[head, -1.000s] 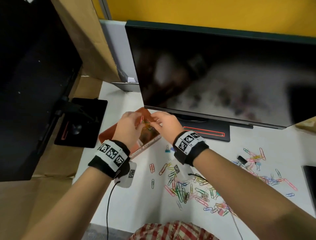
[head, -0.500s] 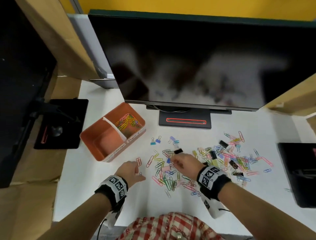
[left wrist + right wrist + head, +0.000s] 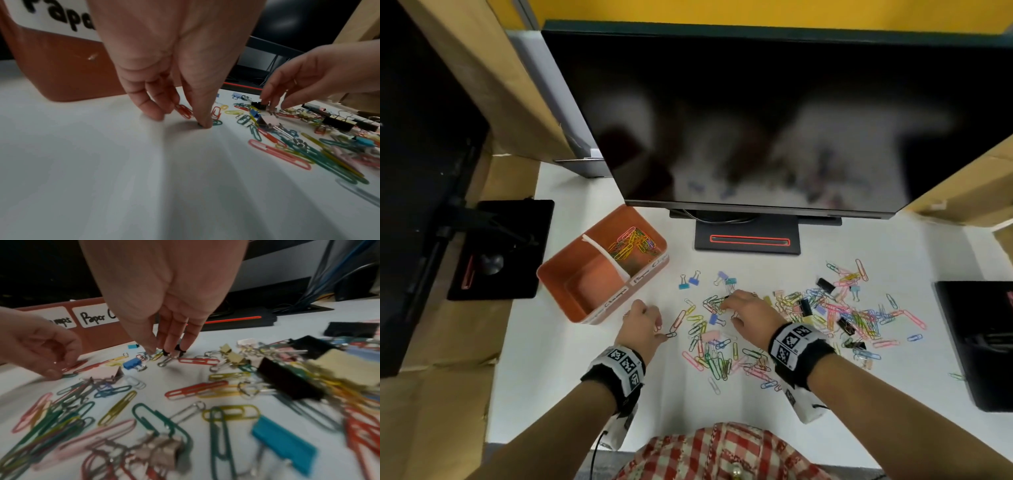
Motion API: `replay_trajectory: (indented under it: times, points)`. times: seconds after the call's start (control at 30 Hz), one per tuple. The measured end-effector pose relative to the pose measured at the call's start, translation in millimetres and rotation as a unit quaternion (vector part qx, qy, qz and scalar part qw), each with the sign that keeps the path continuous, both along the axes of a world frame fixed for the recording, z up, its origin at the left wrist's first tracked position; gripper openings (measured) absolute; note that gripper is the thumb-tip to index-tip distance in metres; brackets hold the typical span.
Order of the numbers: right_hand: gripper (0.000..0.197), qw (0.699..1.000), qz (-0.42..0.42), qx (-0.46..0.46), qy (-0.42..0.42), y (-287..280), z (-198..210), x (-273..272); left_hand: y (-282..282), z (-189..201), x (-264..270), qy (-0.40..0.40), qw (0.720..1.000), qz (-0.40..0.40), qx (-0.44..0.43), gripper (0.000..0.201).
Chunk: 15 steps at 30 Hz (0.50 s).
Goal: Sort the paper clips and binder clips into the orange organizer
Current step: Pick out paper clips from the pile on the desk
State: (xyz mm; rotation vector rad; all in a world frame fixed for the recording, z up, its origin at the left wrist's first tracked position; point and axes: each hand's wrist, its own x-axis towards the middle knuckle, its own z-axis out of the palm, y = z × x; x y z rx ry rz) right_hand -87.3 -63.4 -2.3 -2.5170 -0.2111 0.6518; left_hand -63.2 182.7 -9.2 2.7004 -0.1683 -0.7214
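Note:
The orange organizer (image 3: 558,274) stands left of the monitor stand; its far compartment holds coloured paper clips (image 3: 633,243), and its near compartment shows only its floor. A loose pile of paper clips (image 3: 715,356) and binder clips (image 3: 825,284) covers the white desk. My left hand (image 3: 662,330) is down on the desk beside the organizer, fingers curled, pinching at a red paper clip (image 3: 184,111) with the thumb on a small green one (image 3: 217,122). My right hand (image 3: 166,350) reaches into the pile and pinches a small black binder clip (image 3: 178,348) with its fingertips.
A large dark monitor (image 3: 756,120) hangs over the back of the desk on a black base (image 3: 748,240). A black pad (image 3: 500,250) lies left of the organizer, a black object (image 3: 976,342) at the right edge. Cardboard (image 3: 448,411) borders the left.
Both hands left the organizer's far compartment and came back down to the desk. The left hand settled on clips near the organizer, the right on the black binder clip.

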Motion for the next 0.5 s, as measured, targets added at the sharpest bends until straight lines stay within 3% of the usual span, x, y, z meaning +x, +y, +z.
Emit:
replay_trajectory:
  times: [0.13, 0.23, 0.33, 0.5]
  points:
    - [0.064, 0.999, 0.021, -0.032, -0.022, 13, -5, 13, -11, 4, 4, 0.015, 0.998, 0.058, -0.023, 0.054]
    - [0.074, 0.995, 0.074, -0.062, -0.014, 18, -5, 24, -19, 2, 9, 0.021, 0.997, 0.051, -0.051, 0.057]
    - [0.068, 0.988, 0.128, -0.087, 0.010, 19, -6, 33, -25, -1, 11, 0.027, 0.997, 0.018, -0.075, 0.062]
    - [0.042, 0.985, 0.157, -0.070, -0.015, 19, -15, 37, -31, -8, 7, 0.054, 0.993, -0.061, -0.081, 0.078]
